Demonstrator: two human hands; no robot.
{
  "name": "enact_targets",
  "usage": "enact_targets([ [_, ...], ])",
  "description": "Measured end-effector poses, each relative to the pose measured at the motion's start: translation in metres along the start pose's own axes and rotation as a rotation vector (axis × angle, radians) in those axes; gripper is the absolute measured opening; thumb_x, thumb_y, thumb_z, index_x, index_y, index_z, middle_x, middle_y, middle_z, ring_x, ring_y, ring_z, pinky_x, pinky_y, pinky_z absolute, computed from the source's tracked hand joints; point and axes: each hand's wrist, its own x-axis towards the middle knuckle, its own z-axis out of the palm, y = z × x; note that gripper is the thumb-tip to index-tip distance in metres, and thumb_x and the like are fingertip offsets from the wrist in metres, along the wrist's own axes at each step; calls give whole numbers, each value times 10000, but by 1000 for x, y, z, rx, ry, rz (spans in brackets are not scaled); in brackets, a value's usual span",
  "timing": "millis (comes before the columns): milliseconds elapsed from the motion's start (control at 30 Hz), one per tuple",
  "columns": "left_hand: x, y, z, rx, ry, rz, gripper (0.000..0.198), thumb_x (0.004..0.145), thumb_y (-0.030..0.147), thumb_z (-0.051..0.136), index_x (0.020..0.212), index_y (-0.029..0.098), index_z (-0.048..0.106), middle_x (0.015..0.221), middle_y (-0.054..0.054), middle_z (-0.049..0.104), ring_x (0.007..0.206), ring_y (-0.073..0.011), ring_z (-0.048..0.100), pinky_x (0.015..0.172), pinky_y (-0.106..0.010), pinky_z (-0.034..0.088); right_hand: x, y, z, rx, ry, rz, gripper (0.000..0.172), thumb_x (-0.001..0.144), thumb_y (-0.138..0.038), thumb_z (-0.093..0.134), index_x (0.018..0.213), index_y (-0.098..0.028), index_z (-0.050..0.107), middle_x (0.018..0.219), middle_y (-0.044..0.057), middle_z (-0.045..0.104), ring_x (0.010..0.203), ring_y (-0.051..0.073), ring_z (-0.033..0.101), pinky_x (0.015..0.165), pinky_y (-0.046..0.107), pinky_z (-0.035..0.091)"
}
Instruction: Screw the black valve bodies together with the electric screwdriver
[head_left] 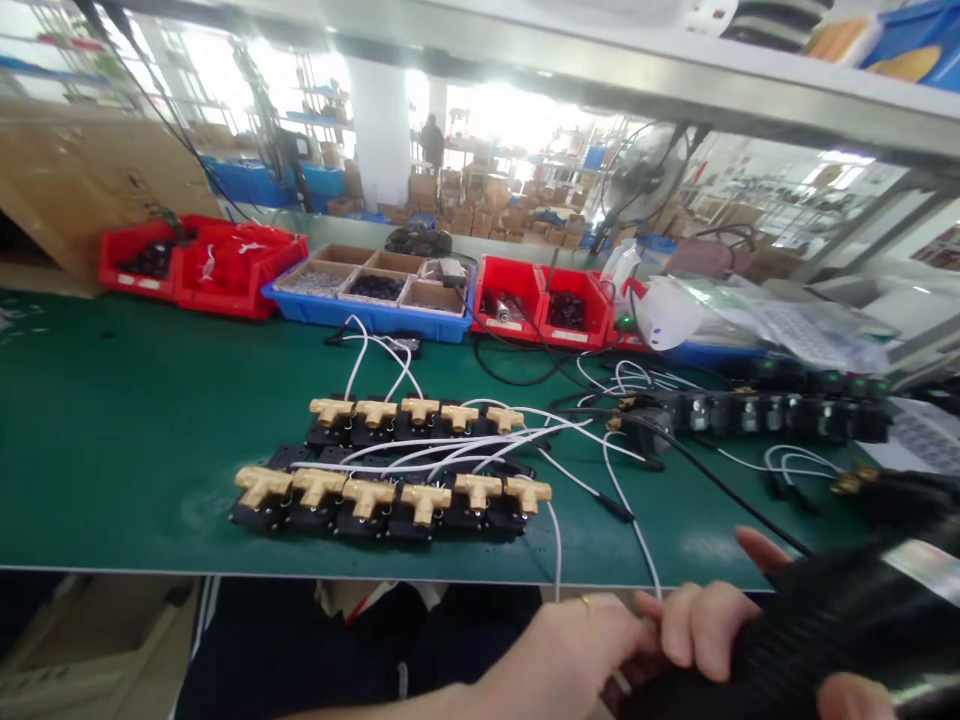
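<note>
At the lower right, close to the camera and partly cut off, is a black device (817, 620) with a ribbed part and a shiny panel. My right hand (709, 625) is closed around it, fingers curled over its near end. My left hand (577, 640), wearing a ring, meets the right fingertips at that end in a pinch; a short pale piece, perhaps a cable, shows below its fingers. Exactly what the left fingers grip is hidden. Behind my hands, black units with brass tee fittings (425, 500) stand in two rows on the green table (150, 400), their white cables (450, 445) trailing right.
Red bins (232, 295) and a blue divided tray (360, 318) line the table's back. More black units (750, 415) lie at the right, beside a black cable (720, 490). A shelf (525, 60) crosses above. A fan (649, 180) stands behind.
</note>
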Motion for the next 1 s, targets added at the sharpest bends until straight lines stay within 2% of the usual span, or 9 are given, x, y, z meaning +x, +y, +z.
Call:
enact_targets([
  [133, -20, 4, -14, -428, -172, -325, 620, 690, 696, 710, 980, 149, 747, 738, -4, 595, 602, -73, 460, 615, -181, 401, 12, 6, 8, 301, -285, -26, 609, 737, -777, 522, 1263, -472, 551, 468, -44, 421, 213, 127, 289, 253, 301, 338],
  [200, -26, -2, -15, -613, -157, -451, 576, 646, 637, 787, 905, 123, 760, 688, 0, 584, 566, -50, 428, 589, -158, 362, 20, 2, 18, 422, -385, -62, 591, 769, -794, 477, 1173, -381, 604, 411, -100, 299, 171, 72, 182, 216, 227, 254],
  [333, -29, -17, -10, -856, -91, -393, 563, 644, 588, 817, 899, 91, 749, 765, -65, 658, 663, -92, 565, 781, -221, 456, 30, -13, 48, 440, -172, -5, 659, 867, -802, 197, 994, -333, 643, 474, -95, 185, 234, 65, 114, 210, 196, 164],
  [433, -29, -16, -13, -875, -78, -311, 565, 689, 568, 795, 985, 92, 719, 775, -58, 636, 664, -101, 573, 768, -252, 472, 31, -13, 57, 275, -59, 76, 614, 926, -718, 197, 1007, -340, 674, 591, -21, 404, 366, 101, 356, 307, 220, 357],
  [533, -29, -5, -22, -666, 4, -196, 602, 747, 625, 717, 1054, 110, 664, 793, -36, 592, 659, -111, 550, 700, -266, 472, 21, 1, 45, 116, 25, 105, 394, 923, -630, 428, 1084, -354, 659, 901, 54, 644, 663, 189, 649, 552, 351, 587],
  [667, -33, -8, -22, -54, 310, 103, 554, 835, 642, 589, 1030, 125, 636, 936, -93, 594, 866, -203, 562, 784, -339, 466, 2, 20, 32, 30, 76, 57, 302, 883, -473, 614, 1164, -362, 626, 1217, 88, 638, 967, 297, 693, 778, 491, 610],
  [733, -34, -18, -17, 169, 412, 254, 544, 853, 637, 552, 1044, 134, 628, 939, -110, 603, 871, -222, 563, 766, -354, 462, -3, 21, 37, 21, 101, 36, 301, 890, -477, 607, 1173, -376, 622, 1141, 81, 666, 909, 273, 702, 742, 465, 614],
  [833, -36, -27, -12, 325, 422, 397, 515, 899, 603, 501, 1103, 140, 598, 923, -113, 621, 855, -220, 582, 753, -348, 479, 0, 11, 50, 71, 94, -17, 279, 867, -577, 598, 1028, -357, 661, 739, 25, 614, 600, 180, 614, 549, 357, 569],
  [1000, -38, 16, -37, 587, 217, 445, 398, 959, 489, 489, 1066, 125, 612, 940, -99, 660, 870, -182, 615, 781, -274, 514, 19, -5, 44, 274, -78, -75, 387, 788, -633, 659, 932, -274, 639, 510, -59, 377, 364, 83, 326, 352, 223, 336],
])
